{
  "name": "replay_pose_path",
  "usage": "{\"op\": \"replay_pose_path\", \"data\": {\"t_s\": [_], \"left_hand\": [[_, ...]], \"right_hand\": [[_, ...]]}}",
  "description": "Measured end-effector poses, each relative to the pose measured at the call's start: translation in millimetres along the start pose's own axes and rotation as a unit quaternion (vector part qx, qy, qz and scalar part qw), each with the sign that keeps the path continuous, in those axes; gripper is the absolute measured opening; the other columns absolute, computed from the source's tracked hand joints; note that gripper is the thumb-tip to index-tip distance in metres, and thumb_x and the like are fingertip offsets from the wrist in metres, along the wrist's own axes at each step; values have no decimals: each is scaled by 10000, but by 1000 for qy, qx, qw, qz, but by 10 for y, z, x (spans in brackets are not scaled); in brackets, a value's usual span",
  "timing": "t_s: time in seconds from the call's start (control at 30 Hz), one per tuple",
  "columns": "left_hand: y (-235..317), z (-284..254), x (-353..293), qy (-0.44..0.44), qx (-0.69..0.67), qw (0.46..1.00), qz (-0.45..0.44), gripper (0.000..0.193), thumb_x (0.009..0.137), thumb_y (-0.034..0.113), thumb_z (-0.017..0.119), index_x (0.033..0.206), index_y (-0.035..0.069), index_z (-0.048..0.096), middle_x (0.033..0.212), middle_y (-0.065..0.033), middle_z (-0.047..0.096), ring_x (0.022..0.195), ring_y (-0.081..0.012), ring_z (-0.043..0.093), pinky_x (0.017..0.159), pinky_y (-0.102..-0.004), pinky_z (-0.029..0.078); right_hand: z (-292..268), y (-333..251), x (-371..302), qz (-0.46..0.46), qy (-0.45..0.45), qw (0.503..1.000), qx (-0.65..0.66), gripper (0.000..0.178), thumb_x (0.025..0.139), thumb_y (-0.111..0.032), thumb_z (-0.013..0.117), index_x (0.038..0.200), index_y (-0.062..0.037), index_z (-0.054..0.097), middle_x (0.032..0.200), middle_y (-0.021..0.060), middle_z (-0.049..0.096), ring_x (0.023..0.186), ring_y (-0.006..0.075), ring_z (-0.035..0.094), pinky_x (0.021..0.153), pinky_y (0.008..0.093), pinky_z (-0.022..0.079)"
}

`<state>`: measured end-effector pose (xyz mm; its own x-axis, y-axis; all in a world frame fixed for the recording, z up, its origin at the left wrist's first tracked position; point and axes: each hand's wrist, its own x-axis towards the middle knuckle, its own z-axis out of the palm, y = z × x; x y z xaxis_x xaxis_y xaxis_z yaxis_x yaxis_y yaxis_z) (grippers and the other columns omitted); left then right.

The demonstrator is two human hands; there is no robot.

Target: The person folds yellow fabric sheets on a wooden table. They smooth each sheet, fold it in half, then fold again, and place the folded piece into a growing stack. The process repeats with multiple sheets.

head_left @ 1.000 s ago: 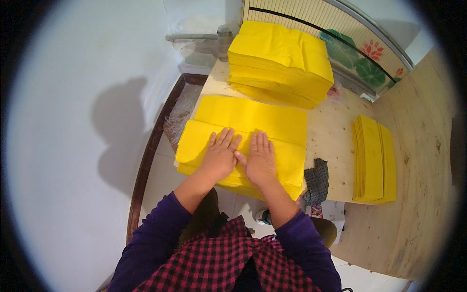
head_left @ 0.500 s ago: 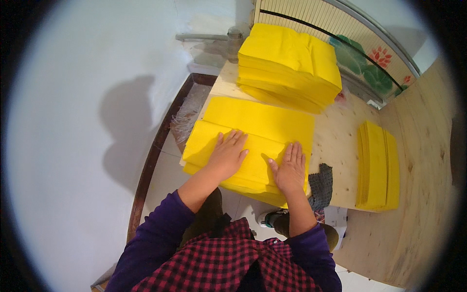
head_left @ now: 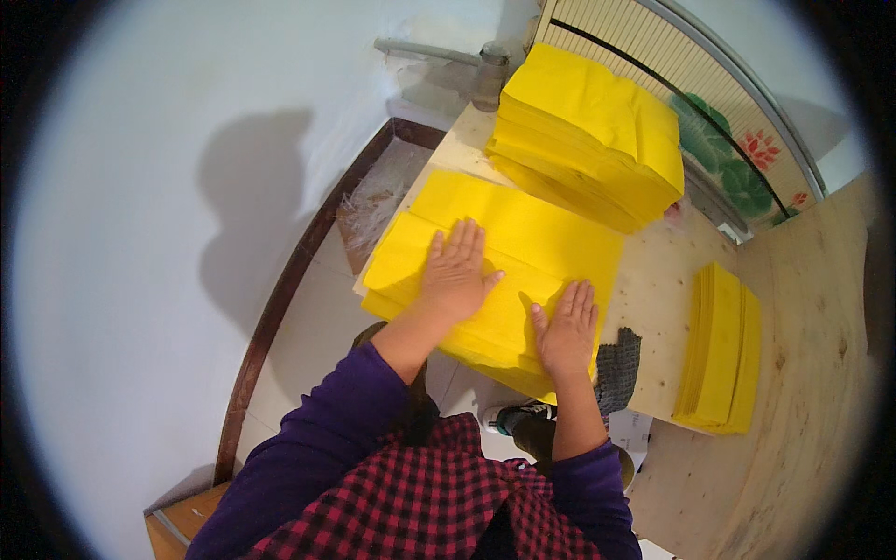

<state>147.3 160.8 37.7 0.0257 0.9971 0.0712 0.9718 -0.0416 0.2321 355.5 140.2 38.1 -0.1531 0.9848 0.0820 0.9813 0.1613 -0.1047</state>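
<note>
Yellow felt-like sheets (head_left: 560,233) lie in a low stack on the wooden table before me, the top one with its near part folded over. My left hand (head_left: 457,271) rests flat on the folded part, fingers spread and pointing away from me. Further right, my right hand (head_left: 567,331) presses on the same fold close to its right edge, also with fingers stretched out. Neither hand grips anything. How many layers lie beneath my palms cannot be told.
A tall pile of yellow sheets (head_left: 597,121) stands behind. Folded yellow pieces (head_left: 719,350) sit at the right, beside a plywood panel (head_left: 793,392). A dark grey cloth (head_left: 618,369) hangs at the table's near edge (head_left: 653,397). A white wall (head_left: 140,233) rises at left.
The whole view has shifted and tilted slightly. My left hand has slid a little away from me and rightward along the fold; my right hand stays near the right edge. Both remain flat.
</note>
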Motion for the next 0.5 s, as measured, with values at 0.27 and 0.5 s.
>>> {"op": "replay_pose_path", "data": {"t_s": [0.27, 0.5], "left_hand": [[-349, -127, -34, -3, 25, 993, -112, 785, 951, 523, 393, 1489, -14, 196, 1575, -170, 153, 1470, -256, 112, 1177, -471, 49], [-315, -125, -28, -9, 29, 992, -123, 799, 949, 523, 385, 1497, -11, 156, 1580, -167, 134, 1472, -259, 103, 1174, -479, 44]], "right_hand": [[-55, -21, 19, 8, -24, 1000, -3, 853, 946, -567, 389, 1455, 90, 202, 1540, 264, 169, 1450, 355, 127, 1178, 443, 96], [-188, -605, 205, -41, -73, 994, 71, 889, 927, -604, 394, 1458, 86, 215, 1545, 260, 159, 1458, 349, 102, 1181, 438, 59]]}}
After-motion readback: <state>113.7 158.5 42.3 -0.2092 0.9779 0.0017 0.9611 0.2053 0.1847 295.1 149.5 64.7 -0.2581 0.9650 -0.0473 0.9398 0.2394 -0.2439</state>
